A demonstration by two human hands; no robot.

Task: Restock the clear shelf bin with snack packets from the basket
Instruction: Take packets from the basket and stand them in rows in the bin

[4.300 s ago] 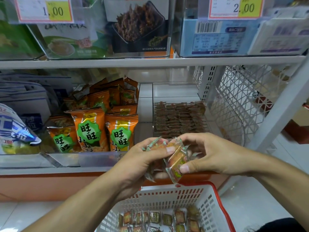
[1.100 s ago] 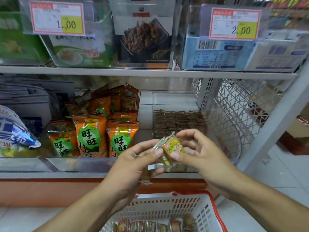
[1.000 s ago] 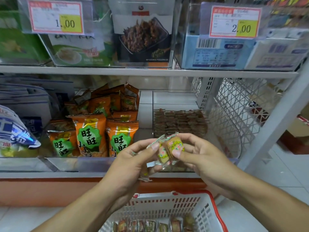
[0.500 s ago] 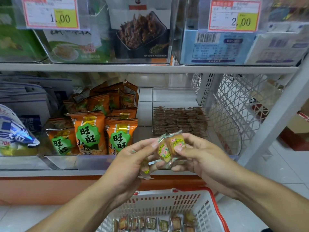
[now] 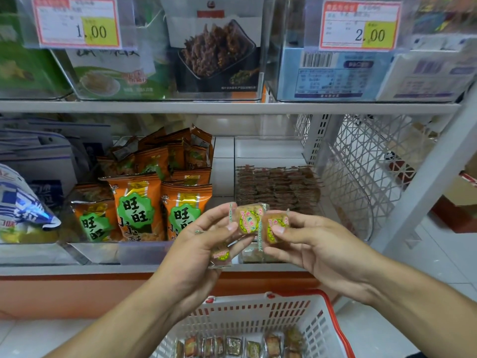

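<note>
Left hand (image 5: 204,244) grips two snack packets (image 5: 246,222), right hand (image 5: 309,244) one.

White metal shelving (image 5: 232,107) with a lattice side panel (image 5: 366,161) — pale tiled floor (image 5: 438,259), orange base strip (image 5: 77,293).

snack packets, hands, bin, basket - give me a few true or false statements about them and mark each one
1. Each hand pinches a snack packet. True: left hand holds one packet, right hand another.
2. The basket is empty. False: packets lie in it.
3. The clear bin already holds stacked brown packets. True.
4. The orange bags sit right of the bin. False: they are left of it.
</note>
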